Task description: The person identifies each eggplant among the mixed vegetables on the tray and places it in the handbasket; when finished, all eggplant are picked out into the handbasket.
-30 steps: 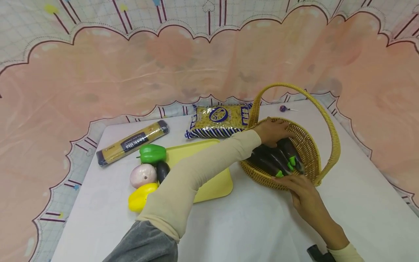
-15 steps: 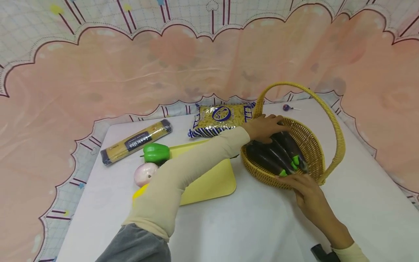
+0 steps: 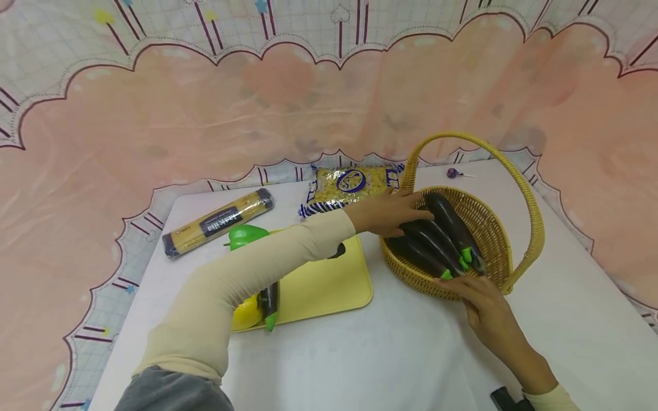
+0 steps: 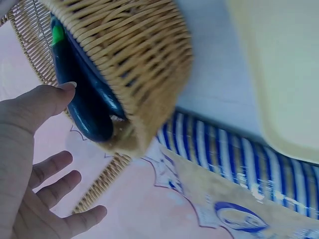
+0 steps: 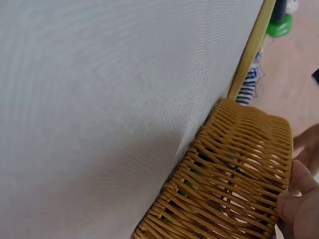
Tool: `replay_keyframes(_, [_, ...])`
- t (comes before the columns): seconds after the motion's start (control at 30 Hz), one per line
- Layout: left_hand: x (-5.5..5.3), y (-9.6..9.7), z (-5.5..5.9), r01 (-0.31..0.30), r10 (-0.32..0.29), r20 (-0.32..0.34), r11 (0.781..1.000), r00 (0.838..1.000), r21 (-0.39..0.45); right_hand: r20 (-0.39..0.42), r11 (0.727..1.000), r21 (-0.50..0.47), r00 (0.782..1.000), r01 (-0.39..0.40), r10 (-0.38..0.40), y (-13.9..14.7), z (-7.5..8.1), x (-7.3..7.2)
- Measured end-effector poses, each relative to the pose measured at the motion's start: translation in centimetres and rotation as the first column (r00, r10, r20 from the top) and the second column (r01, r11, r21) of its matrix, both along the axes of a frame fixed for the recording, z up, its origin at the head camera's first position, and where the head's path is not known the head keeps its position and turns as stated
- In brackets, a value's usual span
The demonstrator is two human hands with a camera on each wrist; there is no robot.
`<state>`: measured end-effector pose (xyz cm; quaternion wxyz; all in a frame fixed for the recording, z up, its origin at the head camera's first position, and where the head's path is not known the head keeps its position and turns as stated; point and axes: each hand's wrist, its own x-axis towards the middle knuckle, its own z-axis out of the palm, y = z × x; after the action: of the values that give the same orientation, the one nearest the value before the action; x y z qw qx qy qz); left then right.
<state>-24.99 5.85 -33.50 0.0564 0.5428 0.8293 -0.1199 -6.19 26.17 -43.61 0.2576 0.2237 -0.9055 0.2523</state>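
Note:
A wicker basket point(image 3: 490, 228) with a tall arched handle stands on the right of the table. Three dark eggplants point(image 3: 452, 222) with green stem ends lie in it side by side. My left hand point(image 3: 393, 213) reaches over the basket's left rim, fingers spread. In the left wrist view the thumb of that hand point(image 4: 30, 144) is right by one eggplant point(image 4: 82, 99), and the other fingers are apart from it. My right hand point(image 3: 483, 302) holds the basket's front rim. The right wrist view shows its thumb point(image 5: 291, 204) against the woven wall.
Left of the basket lies a yellow tray point(image 3: 329, 285), partly under my left sleeve, with an eggplant point(image 3: 269, 299) and a yellow pepper point(image 3: 248, 314). Behind are a green pepper point(image 3: 248, 234), a long spaghetti pack point(image 3: 218, 221), a pasta bag point(image 3: 329, 185) and a lollipop point(image 3: 452, 173).
My left hand has drawn back leftward from above the eggplants to the basket's left rim. More of the eggplants shows. The right hand stays at the front rim; the view has shifted slightly.

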Motion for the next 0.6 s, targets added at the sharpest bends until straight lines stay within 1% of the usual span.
replay_keyframes(0.07, [0.2, -1.4, 0.1, -0.019, 0.019, 0.006, 1.000, 1.000, -0.002, 0.000, 1.000, 0.001, 1.000, -0.001, 0.001, 0.0, 0.0, 0.0])
replay_keyframes(0.17, [0.5, -3.6, 0.0, -0.022, 0.022, 0.010, 1.000, 1.000, 0.009, 0.005, 1.000, 0.002, 1.000, 0.003, -0.003, -0.1, 0.0, 0.1])
replay_keyframes(0.3, [1.0, -6.9, -0.1, -0.032, 0.031, 0.040, 0.999, 0.999, 0.015, 0.014, 1.000, 0.005, 1.000, 0.005, -0.005, -0.2, -0.1, 0.1])
replay_keyframes(0.4, [1.5, -9.5, -0.4, -0.053, 0.052, 0.065, 0.998, 0.997, 0.016, 0.013, 1.000, 0.012, 1.000, 0.004, -0.004, -0.2, -0.1, 0.2])
replay_keyframes(0.53, [2.1, -12.9, -0.7, -0.106, 0.104, 0.099, 0.994, 0.990, 0.021, 0.010, 1.000, 0.021, 1.000, 0.004, -0.004, -0.3, 0.0, 0.1])
replay_keyframes(0.6, [2.5, -14.5, -0.8, -0.145, 0.141, 0.125, 0.989, 0.982, 0.023, 0.009, 1.000, 0.022, 1.000, 0.004, -0.004, -0.3, 0.0, 0.1])
